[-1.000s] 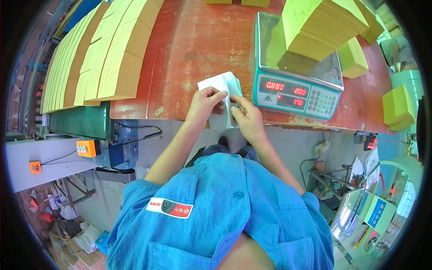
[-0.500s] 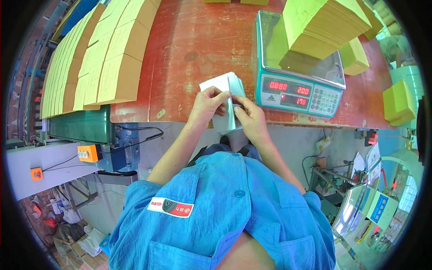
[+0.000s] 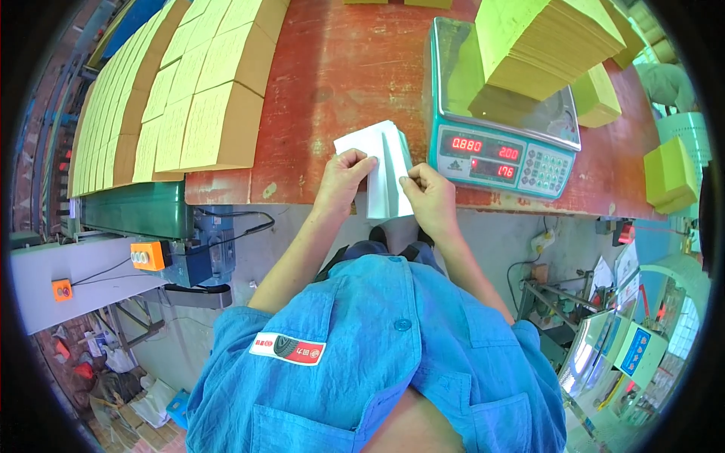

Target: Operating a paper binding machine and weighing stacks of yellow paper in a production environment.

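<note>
Both hands shifted slightly, still gripping white paper nr scale.

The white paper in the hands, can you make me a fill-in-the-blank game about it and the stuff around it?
1. Both the left hand and the right hand hold a folded sheet of paper whose colour is ____.
2. The stack of yellow-green sheets sits on top of the ____.
3. The digits glowing on the scale are ____.
4. The table top is reddish, and the person's jacket is ____.

Missing words: white; scale; red; blue
</note>
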`<state>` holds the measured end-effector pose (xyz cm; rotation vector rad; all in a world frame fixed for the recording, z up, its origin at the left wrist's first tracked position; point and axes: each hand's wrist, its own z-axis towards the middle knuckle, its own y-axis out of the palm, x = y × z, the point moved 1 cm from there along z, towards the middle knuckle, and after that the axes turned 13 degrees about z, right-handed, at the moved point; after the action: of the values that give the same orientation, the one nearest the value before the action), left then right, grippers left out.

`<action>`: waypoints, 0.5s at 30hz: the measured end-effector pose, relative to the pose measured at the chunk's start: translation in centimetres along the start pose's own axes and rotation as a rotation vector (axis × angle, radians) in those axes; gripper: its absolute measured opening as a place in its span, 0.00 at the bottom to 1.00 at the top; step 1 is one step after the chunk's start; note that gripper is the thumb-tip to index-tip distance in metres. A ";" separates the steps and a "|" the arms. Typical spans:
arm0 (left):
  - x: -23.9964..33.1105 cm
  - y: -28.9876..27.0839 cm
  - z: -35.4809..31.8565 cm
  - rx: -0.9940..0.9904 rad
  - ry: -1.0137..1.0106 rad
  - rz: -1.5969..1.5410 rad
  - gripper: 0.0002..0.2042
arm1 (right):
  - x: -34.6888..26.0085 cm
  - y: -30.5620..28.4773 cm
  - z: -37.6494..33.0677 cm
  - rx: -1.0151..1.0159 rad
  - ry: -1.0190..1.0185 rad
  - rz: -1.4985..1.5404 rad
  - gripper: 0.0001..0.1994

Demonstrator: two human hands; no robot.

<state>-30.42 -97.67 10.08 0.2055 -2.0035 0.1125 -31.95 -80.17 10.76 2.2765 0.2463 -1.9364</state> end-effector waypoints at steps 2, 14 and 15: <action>-0.2 0.1 0.0 0.008 0.011 0.002 0.07 | 0.1 0.0 0.2 0.015 -0.014 -0.065 0.07; 0.0 0.0 -0.1 -0.013 0.047 -0.002 0.09 | 0.2 0.9 -0.2 0.076 -0.102 -0.122 0.06; 0.0 0.0 -0.1 -0.012 0.043 -0.006 0.09 | 0.0 1.3 -0.4 0.104 -0.196 -0.121 0.08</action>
<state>-30.38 -97.62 10.13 0.2003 -1.9597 0.1003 -31.28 -81.35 10.87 2.1575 0.2713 -2.2656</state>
